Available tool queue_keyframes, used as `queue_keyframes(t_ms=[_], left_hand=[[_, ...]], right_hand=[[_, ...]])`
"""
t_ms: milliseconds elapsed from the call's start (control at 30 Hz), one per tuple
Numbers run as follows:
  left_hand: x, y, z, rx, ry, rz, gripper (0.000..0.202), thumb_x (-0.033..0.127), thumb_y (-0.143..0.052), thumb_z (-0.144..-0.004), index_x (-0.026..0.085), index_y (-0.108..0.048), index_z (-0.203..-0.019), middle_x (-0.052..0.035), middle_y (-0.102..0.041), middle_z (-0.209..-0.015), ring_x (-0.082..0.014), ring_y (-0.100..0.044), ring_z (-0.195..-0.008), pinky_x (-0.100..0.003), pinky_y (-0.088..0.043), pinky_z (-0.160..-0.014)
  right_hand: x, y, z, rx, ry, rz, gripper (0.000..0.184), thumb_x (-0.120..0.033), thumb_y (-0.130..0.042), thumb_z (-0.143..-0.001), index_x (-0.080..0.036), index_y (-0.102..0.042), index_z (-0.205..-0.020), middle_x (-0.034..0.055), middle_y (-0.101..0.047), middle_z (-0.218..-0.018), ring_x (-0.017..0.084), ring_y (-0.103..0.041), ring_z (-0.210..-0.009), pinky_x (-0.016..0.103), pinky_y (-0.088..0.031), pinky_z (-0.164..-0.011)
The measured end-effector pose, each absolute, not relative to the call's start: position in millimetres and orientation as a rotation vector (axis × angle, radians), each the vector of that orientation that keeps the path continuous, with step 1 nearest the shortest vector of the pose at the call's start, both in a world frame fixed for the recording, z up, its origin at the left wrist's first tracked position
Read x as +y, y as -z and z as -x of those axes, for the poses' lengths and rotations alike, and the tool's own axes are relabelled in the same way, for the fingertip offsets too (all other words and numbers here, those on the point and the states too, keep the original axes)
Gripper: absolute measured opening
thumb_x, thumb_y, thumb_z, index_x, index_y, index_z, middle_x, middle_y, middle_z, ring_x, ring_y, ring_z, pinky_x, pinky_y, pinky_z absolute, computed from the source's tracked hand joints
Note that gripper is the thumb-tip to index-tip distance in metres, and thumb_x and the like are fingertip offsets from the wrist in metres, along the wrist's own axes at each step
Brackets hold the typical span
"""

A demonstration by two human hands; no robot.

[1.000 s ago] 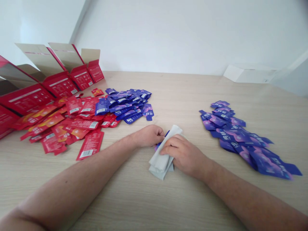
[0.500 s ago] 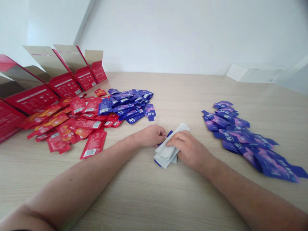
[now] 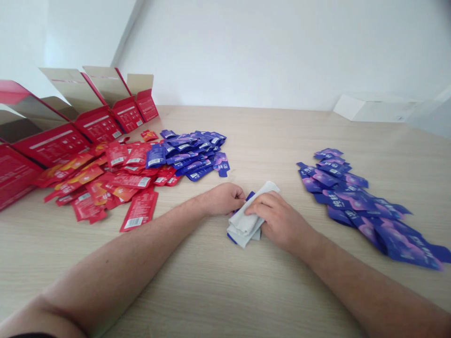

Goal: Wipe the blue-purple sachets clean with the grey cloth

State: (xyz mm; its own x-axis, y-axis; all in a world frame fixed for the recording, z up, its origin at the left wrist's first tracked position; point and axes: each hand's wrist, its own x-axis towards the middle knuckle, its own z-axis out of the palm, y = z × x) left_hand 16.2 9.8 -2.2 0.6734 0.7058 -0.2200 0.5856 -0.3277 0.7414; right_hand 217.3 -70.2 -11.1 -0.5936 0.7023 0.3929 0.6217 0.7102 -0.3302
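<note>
A folded white cloth (image 3: 254,210) lies over a purple pouch (image 3: 250,195), of which only small edges show beneath it. My right hand (image 3: 282,220) grips the cloth from the right side, thumb underneath or hidden, fingers on top. With its fingers closed in a pinch, my left hand (image 3: 226,199) is at the upper left edge of that purple pouch. What lies exactly between the left fingertips is partly hidden.
Red pouches (image 3: 121,180) are heaped at the left, beside a pile of purple pouches (image 3: 193,152). Open red cartons (image 3: 98,124) line the back left. More purple pouches (image 3: 355,199) lie overlapped at the right. A white box (image 3: 373,108) stands at the back right.
The view has shifted very slightly, so everything sits a little further right. Both hands keep the same hold on the cloth and pouch.
</note>
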Motion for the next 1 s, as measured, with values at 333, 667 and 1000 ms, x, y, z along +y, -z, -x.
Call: queue_keyframes(t_ms=[333, 667, 1000], left_hand=[[8.8, 2.6, -15.8, 0.987, -0.203, -2.024, 0.02, 0.031, -0.05, -0.081, 0.018, -0.063, -0.075, 0.0033, -0.059, -0.055, -0.0092, -0.051, -0.048, -0.019, -0.034, -0.045], [9.6, 4.0, -16.0, 0.988, -0.193, -2.001, 0.018, 0.031, -0.051, -0.081, 0.018, -0.063, -0.076, 0.0042, -0.058, -0.054, -0.0088, -0.05, -0.048, -0.019, -0.034, -0.044], [8.5, 2.4, -16.2, 0.998, -0.197, -1.965, 0.018, 0.032, -0.053, -0.082, 0.018, -0.063, -0.076, 0.004, -0.058, -0.054, -0.0088, -0.05, -0.047, -0.019, -0.034, -0.045]], right_hand=[[-69.6, 11.9, -218.6, -2.395, -0.206, 1.023, 0.036, 0.002, -0.056, -0.076, -0.019, -0.066, -0.104, 0.0076, -0.063, -0.103, 0.024, -0.052, -0.102, 0.041, -0.044, -0.092], [-69.5, 10.2, -219.4, -2.401, -0.212, 1.048, 0.037, 0.003, -0.057, -0.074, -0.018, -0.066, -0.104, 0.0075, -0.063, -0.103, 0.023, -0.052, -0.102, 0.041, -0.043, -0.093], [-69.7, 10.8, -221.6, -2.422, -0.214, 1.032, 0.038, 0.002, -0.056, -0.075, -0.019, -0.066, -0.106, 0.0079, -0.062, -0.103, 0.024, -0.052, -0.101, 0.041, -0.044, -0.091]])
